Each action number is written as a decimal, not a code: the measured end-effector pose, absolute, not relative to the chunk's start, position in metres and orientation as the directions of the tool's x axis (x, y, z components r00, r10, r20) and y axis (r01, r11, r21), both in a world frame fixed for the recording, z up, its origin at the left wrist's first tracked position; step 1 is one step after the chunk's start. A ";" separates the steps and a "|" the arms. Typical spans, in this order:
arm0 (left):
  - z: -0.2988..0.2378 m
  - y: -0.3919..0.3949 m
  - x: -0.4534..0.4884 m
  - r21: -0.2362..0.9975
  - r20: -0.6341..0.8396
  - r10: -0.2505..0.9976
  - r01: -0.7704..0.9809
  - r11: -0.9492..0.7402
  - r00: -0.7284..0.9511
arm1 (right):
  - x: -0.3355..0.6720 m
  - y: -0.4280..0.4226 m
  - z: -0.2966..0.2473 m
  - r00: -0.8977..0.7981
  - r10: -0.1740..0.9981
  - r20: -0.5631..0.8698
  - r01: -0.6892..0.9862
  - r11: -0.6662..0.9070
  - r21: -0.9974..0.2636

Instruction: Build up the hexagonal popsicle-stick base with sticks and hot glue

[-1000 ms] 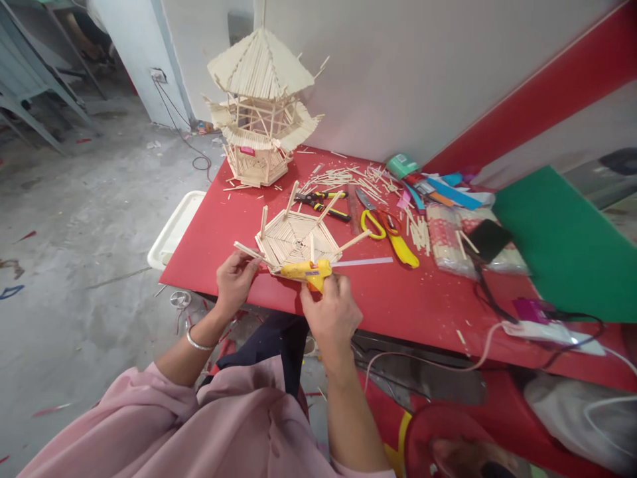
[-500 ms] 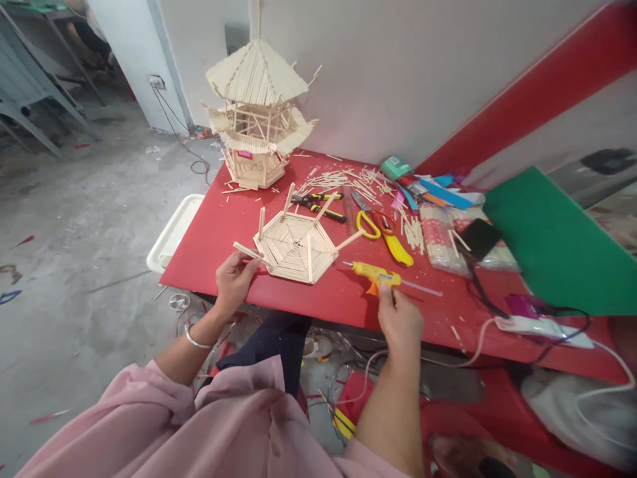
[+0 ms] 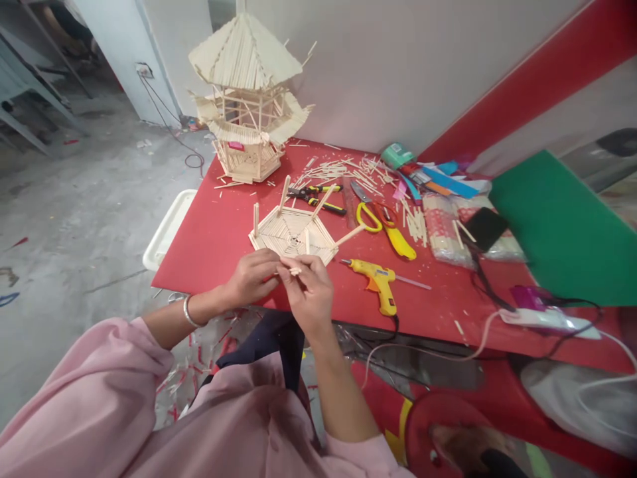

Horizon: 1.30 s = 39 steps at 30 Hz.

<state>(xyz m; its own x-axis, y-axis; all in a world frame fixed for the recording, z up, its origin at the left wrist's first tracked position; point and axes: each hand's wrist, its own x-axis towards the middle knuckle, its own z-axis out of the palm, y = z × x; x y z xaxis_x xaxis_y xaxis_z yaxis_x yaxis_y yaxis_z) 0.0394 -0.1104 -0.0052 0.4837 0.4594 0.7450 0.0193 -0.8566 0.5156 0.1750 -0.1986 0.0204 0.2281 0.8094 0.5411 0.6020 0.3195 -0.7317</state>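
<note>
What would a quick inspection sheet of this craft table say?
Surface: red table.
Job's things: hexagonal stick base; short stick; glue gun lying down.
Clutter: scissors, pliers, loose sticks, green sheet, stick pagoda.
Hands: left hand and right hand both pinch the short stick at the base's near edge.
Cables: glue gun cord hangs off the table edge; power strip.
Surroundings: white wall, concrete floor, white tray beside the table.
</note>
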 end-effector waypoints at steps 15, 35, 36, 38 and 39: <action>-0.002 0.001 0.031 0.973 0.183 0.983 -0.140 -0.183 -0.011 | 0.221 -0.131 0.021 -0.104 0.965 0.242 0.251 0.261 -0.932; -0.001 -0.008 0.038 0.996 -0.042 0.927 -0.058 0.068 0.373 | 0.221 -0.127 0.022 -0.219 0.929 0.298 0.344 0.359 -0.868; -0.001 -0.008 0.038 0.997 -0.042 0.925 -0.049 0.065 0.377 | 0.221 -0.127 0.022 -0.223 0.930 0.293 0.343 0.356 -0.869; -0.002 -0.007 0.037 0.998 -0.044 0.925 -0.030 0.060 0.379 | 0.220 -0.127 0.021 -0.228 0.927 0.297 0.339 0.362 -0.868; -0.002 -0.007 0.037 0.998 -0.043 0.925 -0.022 0.056 0.377 | 0.220 -0.128 0.021 -0.229 0.925 0.304 0.336 0.368 -0.867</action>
